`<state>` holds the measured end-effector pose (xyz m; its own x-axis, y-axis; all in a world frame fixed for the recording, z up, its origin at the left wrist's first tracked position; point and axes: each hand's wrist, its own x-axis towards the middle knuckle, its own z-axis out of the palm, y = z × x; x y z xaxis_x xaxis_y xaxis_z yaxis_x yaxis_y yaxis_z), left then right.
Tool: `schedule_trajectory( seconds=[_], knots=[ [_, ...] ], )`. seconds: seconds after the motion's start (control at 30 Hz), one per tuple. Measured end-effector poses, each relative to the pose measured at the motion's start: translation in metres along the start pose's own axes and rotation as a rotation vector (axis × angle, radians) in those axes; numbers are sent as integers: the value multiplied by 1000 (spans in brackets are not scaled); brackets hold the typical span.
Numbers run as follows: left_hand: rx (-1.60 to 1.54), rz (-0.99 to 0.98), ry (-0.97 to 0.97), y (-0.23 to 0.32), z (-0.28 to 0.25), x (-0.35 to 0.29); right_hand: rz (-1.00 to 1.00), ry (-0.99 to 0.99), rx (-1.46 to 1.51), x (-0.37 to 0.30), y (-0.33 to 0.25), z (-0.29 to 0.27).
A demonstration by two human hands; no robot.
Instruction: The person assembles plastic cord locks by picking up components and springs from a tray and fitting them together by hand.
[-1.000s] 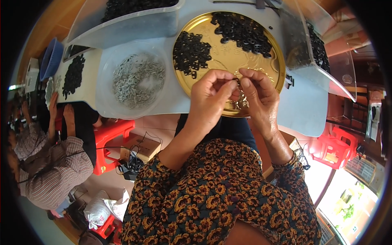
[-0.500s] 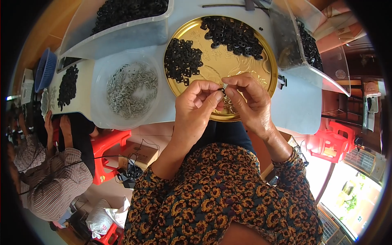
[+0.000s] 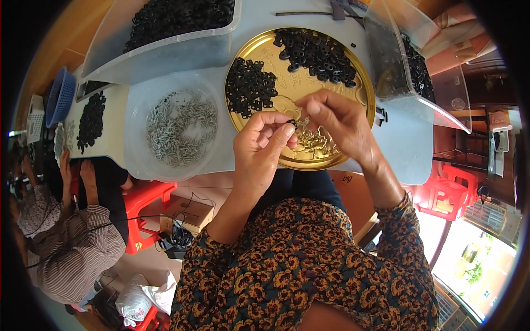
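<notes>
My left hand (image 3: 259, 146) is closed in a pinch, thumb against the fingers, over the front part of a round gold tray (image 3: 287, 105). A small black plastic piece (image 3: 293, 123) is between its fingertips, partly hidden. Just to the right, my right hand (image 3: 345, 124) hangs over the tray, apart from the left. Its thumb and forefinger are close together and blurred, so whether anything is between them does not show. On the tray lie a pile of small black pieces (image 3: 251, 85) at the left and a pile of larger black pieces with holes (image 3: 317, 55) at the back.
Left of the tray stands a clear round tub (image 3: 138, 129) of small silver screws (image 3: 179, 129). Large clear bins of black parts (image 3: 182, 19) stand at the back left and right (image 3: 422, 74). At far left a person in a striped shirt (image 3: 83, 251) sits near a red stool (image 3: 146, 204).
My right hand has drawn apart from the left, upward and slightly right. My left hand keeps the black piece pinched, shifted slightly left. The view has shifted a little.
</notes>
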<state>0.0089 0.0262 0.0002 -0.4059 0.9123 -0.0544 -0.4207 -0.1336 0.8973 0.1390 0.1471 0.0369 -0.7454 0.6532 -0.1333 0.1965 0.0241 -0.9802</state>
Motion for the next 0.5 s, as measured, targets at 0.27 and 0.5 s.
schedule_trajectory(
  seconds=[0.27, 0.5],
  knots=[
    [0, -42, 20, 5, 0, -11, -420, 223, -1130, 56, 24, -14],
    [-11, -28, 18, 8, -2, -10, -565, 223, -1110, 41, 24, -15]
  ],
)
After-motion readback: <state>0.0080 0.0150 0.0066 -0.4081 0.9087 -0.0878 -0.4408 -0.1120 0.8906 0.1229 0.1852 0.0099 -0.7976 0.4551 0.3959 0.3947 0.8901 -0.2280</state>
